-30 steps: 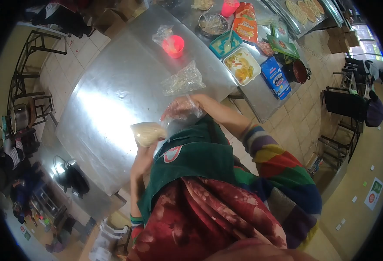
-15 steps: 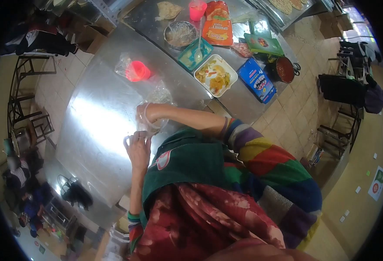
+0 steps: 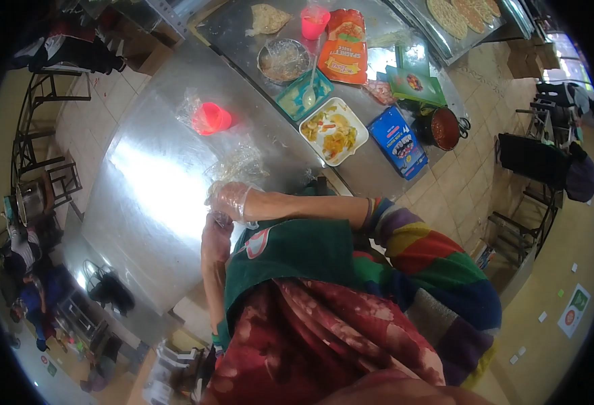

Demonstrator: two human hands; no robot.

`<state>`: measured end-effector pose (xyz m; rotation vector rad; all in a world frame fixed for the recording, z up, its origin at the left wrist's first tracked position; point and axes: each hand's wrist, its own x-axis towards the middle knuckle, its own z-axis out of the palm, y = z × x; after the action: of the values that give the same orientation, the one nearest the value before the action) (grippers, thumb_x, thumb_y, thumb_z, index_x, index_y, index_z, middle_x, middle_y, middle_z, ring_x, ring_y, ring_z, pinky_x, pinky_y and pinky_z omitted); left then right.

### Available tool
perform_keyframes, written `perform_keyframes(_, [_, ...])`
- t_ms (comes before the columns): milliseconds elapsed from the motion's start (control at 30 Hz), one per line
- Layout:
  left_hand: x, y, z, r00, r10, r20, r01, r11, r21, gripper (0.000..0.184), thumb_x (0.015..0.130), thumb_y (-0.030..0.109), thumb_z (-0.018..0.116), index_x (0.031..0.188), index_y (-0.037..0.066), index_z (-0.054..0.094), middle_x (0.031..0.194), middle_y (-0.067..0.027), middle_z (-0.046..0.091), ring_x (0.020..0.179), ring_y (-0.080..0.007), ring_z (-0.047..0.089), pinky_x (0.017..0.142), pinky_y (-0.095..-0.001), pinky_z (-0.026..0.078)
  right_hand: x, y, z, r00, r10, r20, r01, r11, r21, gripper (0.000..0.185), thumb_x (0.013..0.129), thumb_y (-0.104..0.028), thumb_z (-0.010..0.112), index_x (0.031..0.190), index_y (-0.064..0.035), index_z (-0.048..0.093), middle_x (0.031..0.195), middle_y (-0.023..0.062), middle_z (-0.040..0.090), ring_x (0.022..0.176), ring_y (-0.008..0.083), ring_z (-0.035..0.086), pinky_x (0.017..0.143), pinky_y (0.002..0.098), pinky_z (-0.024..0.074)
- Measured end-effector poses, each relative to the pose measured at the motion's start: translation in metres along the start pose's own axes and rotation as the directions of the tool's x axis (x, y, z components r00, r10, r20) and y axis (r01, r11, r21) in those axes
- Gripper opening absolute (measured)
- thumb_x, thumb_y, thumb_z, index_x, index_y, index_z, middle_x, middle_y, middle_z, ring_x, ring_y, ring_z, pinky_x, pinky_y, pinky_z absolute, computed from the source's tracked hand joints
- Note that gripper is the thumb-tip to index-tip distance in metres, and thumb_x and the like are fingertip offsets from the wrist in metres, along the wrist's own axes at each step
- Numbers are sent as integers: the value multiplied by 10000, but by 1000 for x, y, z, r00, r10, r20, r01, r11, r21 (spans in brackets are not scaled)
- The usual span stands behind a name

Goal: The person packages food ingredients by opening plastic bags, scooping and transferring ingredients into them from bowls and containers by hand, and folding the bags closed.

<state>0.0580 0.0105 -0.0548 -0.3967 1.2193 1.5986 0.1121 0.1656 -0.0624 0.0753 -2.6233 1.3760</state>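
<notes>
A clear plastic glove covers my right hand, its loose edge reaching the wrist. The fingers of that hand point left and down and are blurred behind the plastic. Just below, my left hand meets it, fingers drawn together on the glove's plastic near the right fingers. Both hands are over the near edge of the steel table, in front of the green apron. Crumpled clear plastic lies on the table just beyond them.
Farther up stand a pink cup, a white tray of cut vegetables, a teal container with a spoon, a metal bowl, an orange spaghetti sauce pouch, a blue box and a pan of red sauce.
My right hand has moved down toward my body, and the glove now lies closer over it. My left fingers, spread a bit before, are drawn together against it.
</notes>
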Motion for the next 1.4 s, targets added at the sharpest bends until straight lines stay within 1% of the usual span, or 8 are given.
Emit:
perform_keyframes(133, [-11, -3, 25, 995, 0, -96, -20, 979, -205, 261, 923, 223, 418, 1137, 81, 458, 1137, -55, 529, 1087, -149, 471, 899, -259, 356, -12, -6, -23, 982, 173, -80, -123, 896, 427, 190, 801, -112, 528, 931, -18, 630, 886, 158, 637, 858, 311, 614, 739, 391, 508])
perform_keyframes(233, [-5, -9, 18, 965, 259, 43, -253, 873, 417, 305, 908, 146, 433, 1189, 29, 453, 1170, -94, 523, 1116, -187, 463, 959, -313, 355, -18, -6, -26, 957, 272, 100, -279, 769, 575, 217, 880, -171, 496, 999, -41, 623, 952, 152, 631, 894, 288, 606, 771, 374, 495])
perform_keyframes(300, [0, -12, 14, 892, 389, 228, -438, 625, 647, 289, 905, 91, 429, 1174, 9, 495, 1176, -134, 521, 1112, -209, 474, 963, -321, 371, -16, -6, -33, 979, 170, 112, -201, 895, 398, 235, 858, -173, 534, 1044, -54, 615, 989, 153, 630, 920, 274, 605, 791, 373, 487])
perform_keyframes(367, [10, -25, 13, 977, 193, -96, -191, 981, 32, 260, 927, 224, 446, 1077, 36, 541, 1094, -67, 549, 1049, -172, 491, 953, -324, 358, -13, -1, -35, 985, 70, 155, -109, 961, 255, 271, 823, -204, 596, 1067, -92, 632, 1056, 141, 623, 966, 292, 597, 845, 380, 467])
perform_keyframes(733, [-26, -28, -8, 757, 645, 104, -568, 572, 591, 358, 847, 320, 606, 995, -1, 544, 871, -98, 597, 824, -157, 529, 740, -332, 423, 53, -14, -47, 733, -435, 523, 489, 872, 40, 400, 710, -128, 685, 1102, -92, 610, 1021, 116, 608, 953, 305, 548, 824, 406, 424])
perform_keyframes(1000, [-47, -42, -9, 772, 590, 238, -630, 761, 158, 337, 910, 269, 540, 1089, -15, 565, 981, -40, 606, 913, -111, 498, 836, -283, 408, 58, -29, -49, 608, -452, 652, 441, 876, 197, 262, 706, -144, 693, 936, -45, 615, 916, 126, 615, 833, 313, 572, 742, 413, 442])
perform_keyframes(1200, [-72, -21, -2, 791, 591, 156, -598, 693, 403, 327, 907, 235, 544, 1129, -5, 553, 1030, -61, 595, 980, -125, 506, 865, -268, 413, 36, -7, -40, 801, -411, 436, 354, 912, 208, 257, 719, -249, 681, 856, -41, 617, 811, 129, 612, 732, 281, 583, 689, 394, 462])
perform_keyframes(1400, [-53, -24, 7, 789, 602, 126, -524, 551, 650, 279, 842, 104, 601, 1090, -4, 532, 1040, -116, 583, 1019, -210, 549, 883, -328, 433, 7, -14, -39, 891, 27, 452, -122, 976, 182, 284, 755, -342, 644, 837, -78, 578, 786, 112, 600, 740, 245, 591, 672, 368, 462])
